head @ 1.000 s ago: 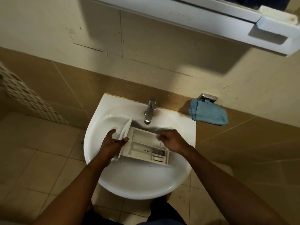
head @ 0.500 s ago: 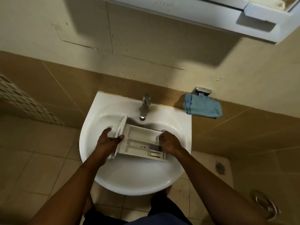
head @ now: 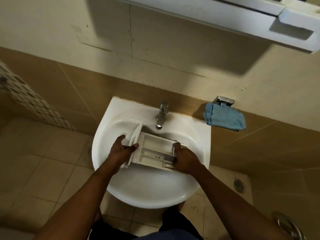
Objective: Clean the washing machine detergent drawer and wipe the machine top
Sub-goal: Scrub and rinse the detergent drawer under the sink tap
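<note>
A person is holding a white plastic compartmented detergent drawer [head: 152, 151] over a white ceramic basin [head: 147, 191], beneath a chrome tap [head: 161, 116]. The left hand [head: 122, 149] is gripping its front panel; the right hand [head: 184, 159] is gripping its far end. A folded blue cloth [head: 225, 118] is hanging from a metal wall holder [head: 223, 100].

Basin [head: 149, 193], access from above:
- Mid-bowl: blocked by the detergent drawer [head: 152, 149], which lies crosswise with 1 hand at each end. The left hand [head: 121, 149] grips the upright front panel and the right hand [head: 185, 158] grips the rear end.
- Near side of bowl: bare white surface, open between the 2 forearms.
- Back of bowl: the tap [head: 161, 116] overhangs just behind the drawer, leaving a narrow gap.
- Right of basin: a blue cloth [head: 225, 118] hangs on the wall, apart from the rim.
- Overhead: a white cabinet [head: 225, 19] juts out from the wall.
</note>
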